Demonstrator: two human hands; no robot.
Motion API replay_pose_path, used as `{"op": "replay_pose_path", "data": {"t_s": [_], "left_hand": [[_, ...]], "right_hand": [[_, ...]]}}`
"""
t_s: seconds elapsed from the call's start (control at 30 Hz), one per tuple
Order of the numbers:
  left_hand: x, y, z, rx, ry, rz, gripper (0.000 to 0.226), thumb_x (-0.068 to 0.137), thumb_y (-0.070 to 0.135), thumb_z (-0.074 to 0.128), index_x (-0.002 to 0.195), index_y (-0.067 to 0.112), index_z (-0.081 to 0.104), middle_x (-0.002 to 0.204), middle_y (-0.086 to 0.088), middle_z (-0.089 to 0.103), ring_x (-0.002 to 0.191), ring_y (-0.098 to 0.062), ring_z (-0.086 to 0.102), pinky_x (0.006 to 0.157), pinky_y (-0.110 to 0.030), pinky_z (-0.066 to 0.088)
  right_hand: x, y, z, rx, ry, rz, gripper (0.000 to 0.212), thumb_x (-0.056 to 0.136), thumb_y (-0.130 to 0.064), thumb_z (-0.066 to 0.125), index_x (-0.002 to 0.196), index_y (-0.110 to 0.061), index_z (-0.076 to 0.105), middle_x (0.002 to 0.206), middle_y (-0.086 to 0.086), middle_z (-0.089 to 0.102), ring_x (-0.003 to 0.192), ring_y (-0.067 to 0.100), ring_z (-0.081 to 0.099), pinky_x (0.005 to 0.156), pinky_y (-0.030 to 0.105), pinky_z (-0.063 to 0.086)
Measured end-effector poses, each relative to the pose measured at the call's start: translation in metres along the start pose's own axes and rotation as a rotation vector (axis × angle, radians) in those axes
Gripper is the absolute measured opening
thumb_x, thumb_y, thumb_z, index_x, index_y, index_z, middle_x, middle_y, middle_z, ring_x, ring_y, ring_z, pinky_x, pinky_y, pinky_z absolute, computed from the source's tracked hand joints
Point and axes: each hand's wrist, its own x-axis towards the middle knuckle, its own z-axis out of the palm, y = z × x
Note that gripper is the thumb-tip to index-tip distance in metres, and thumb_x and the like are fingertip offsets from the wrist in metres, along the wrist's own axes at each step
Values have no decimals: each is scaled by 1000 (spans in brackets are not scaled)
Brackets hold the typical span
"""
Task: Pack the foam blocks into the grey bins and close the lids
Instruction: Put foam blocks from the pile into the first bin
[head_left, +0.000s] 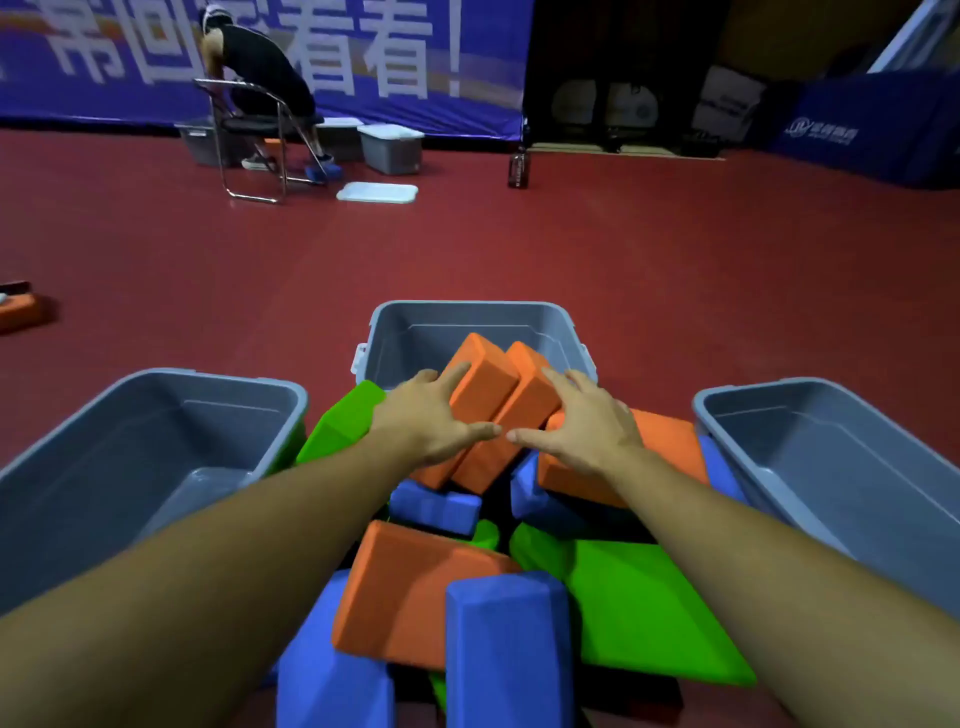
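Head view is showing two orange blocks (498, 410) being held side by side, tilted over the near rim of the middle bin (467, 317), their far ends already inside it. They are judged to be light, stiff foam with a matte, grippy skin, so little squeeze is being called for and slipping seems unlikely; a dent from hard fingertips is the main thing to be avoided. The pair is best taken by the long outer faces and pressed together so it moves as one.

That hold is being used: the left hand (431, 415) is being laid against the left block's outer side, fingers spread and nearly straight, thumb pointing inward across the lower face. The right hand (582, 421) is being pressed on the right block likewise, fingers splayed over its top edge, thumb reaching toward the other thumb. Neither hand is curled round a block.

Below the hands a loose heap (467, 597) of orange, blue and green blocks is lying on the red floor (519, 249). Open grey bins are standing left (156, 415) and right (831, 431) of the heap, holding nothing that can be seen. No lids are being seen beside them.
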Motion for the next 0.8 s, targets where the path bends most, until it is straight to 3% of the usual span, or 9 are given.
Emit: {"op": "replay_pose_path", "data": {"t_s": [0.13,0.27,0.37,0.43,0.5,0.57,0.7,0.8], "left_hand": [[42,7,10,37,21,24,96,74,72,62,152,48,11,149,-8,37,130,-38,45,100,-48,45],[86,15,25,60,10,38,88,80,51,65,151,52,12,159,-8,21,131,-41,39,100,-49,43],[101,13,36,73,-8,42,68,82,51,64,144,44,36,155,-8,27,125,-42,45,99,-47,44],[97,8,45,58,16,44,56,81,53,64,131,37,45,145,-6,37,117,-40,50,89,-45,45],[89,3,48,67,101,58,52,78,57,63,121,33,46,130,-5,44,107,-38,55,77,-42,43],[80,0,43,64,161,10,56,75,66,60,116,30,47,123,-6,46,103,-38,56,74,-42,43],[61,-2,24,58,166,-167,70,70,79,55,113,24,52,122,-9,48,105,-40,58,81,-47,51],[44,-3,10,47,137,-270,61,75,63,60,116,20,49,117,-12,50,107,-41,57,75,-40,41]], "right_hand": [[40,7,13,78,27,10,109,56,-90,49,150,-42,23,156,1,31,139,26,38,108,47,37],[77,17,36,168,47,15,100,59,-83,51,148,-47,22,152,-7,36,133,27,45,103,46,42],[90,22,53,170,43,42,101,58,-83,44,148,-42,24,147,-6,43,129,27,48,100,47,44],[90,22,63,166,81,46,99,58,-82,43,145,-34,36,140,-2,47,124,29,51,98,45,45],[85,17,67,221,162,37,86,62,-74,51,134,-27,51,127,0,50,115,27,56,93,39,46],[79,9,66,311,233,53,64,65,-63,56,118,-28,60,113,-1,51,103,24,59,83,33,44],[68,-5,59,374,264,115,42,71,-60,65,101,-31,61,101,-2,47,87,22,59,76,28,42],[58,-13,51,351,221,199,38,71,-55,72,92,-29,53,99,1,42,83,28,58,79,32,45]]}}
